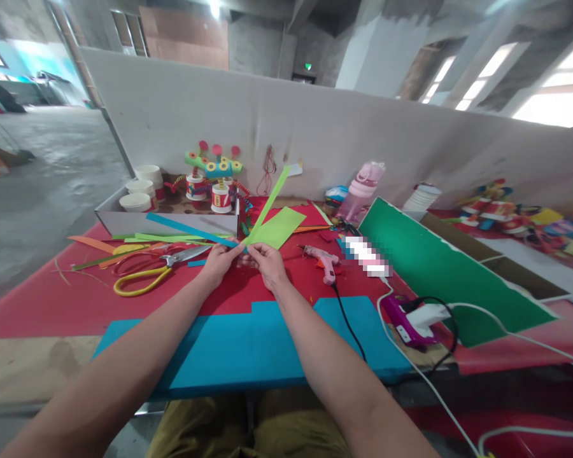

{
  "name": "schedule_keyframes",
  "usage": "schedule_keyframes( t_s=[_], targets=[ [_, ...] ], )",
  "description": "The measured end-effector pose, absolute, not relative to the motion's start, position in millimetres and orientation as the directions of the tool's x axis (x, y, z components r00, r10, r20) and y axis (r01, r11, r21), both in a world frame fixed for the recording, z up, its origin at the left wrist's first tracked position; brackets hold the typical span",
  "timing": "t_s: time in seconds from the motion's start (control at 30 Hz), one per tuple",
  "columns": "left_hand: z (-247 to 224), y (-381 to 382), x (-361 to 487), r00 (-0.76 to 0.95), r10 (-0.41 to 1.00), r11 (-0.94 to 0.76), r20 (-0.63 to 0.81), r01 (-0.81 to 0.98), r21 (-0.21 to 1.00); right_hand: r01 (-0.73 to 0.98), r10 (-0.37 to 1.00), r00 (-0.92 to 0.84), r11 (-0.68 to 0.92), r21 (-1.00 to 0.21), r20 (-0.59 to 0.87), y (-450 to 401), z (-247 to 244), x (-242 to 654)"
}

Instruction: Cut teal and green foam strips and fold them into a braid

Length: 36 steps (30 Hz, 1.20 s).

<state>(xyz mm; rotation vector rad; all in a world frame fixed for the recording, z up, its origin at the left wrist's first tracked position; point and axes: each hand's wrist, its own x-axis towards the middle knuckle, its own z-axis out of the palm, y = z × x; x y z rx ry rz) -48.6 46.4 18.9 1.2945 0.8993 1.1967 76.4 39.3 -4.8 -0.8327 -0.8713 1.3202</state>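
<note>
Both hands meet over the red-covered table, fingertips pinched together. A blue paper strip [186, 229] runs out to the left from my left hand [218, 264], which is closed on it. From between the fingers a light green paper strip [270, 207] rises up to the right, and my right hand [267, 264] pinches the joined ends of the strips. The exact overlap is hidden by the fingers. Behind my right hand lies a light green paper sheet [282, 227]. A pink glue gun [325, 263] rests to the right, and yellow-handled scissors [146, 280] lie to the left.
A white box [167, 222] at the back left holds paper cups and cup figures [220, 197]. Right are a pink bottle [363, 187], a green board [439, 267] and a purple power strip [408, 324] with cables. Blue sheets [219, 350] lie along the front edge.
</note>
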Motion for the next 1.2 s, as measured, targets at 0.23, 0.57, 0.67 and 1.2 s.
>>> schedule_keyframes(
  t_s=[0.23,0.57,0.67,1.2],
  targets=[
    [17.5,46.9,-49.6,0.169,0.969,-0.164,0.18,-0.107,0.981,-0.486,0.999,0.05,0.037,-0.873,0.015,36.7,-1.8,76.3],
    [14.9,50.6,-50.4,0.166,0.965,-0.205,0.202,0.001,0.979,-0.567,0.999,0.016,-0.018,-0.823,-0.033,39.5,-3.0,80.9],
    [15.2,51.1,-51.3,0.145,0.963,-0.23,0.226,0.007,0.973,-0.557,0.999,0.008,-0.029,-0.83,-0.04,39.6,-3.1,81.1],
    [14.7,51.9,-52.1,0.213,0.947,-0.219,0.241,-0.119,0.968,-0.518,1.0,0.025,0.015,-0.856,0.003,35.9,0.7,77.7]
  ],
)
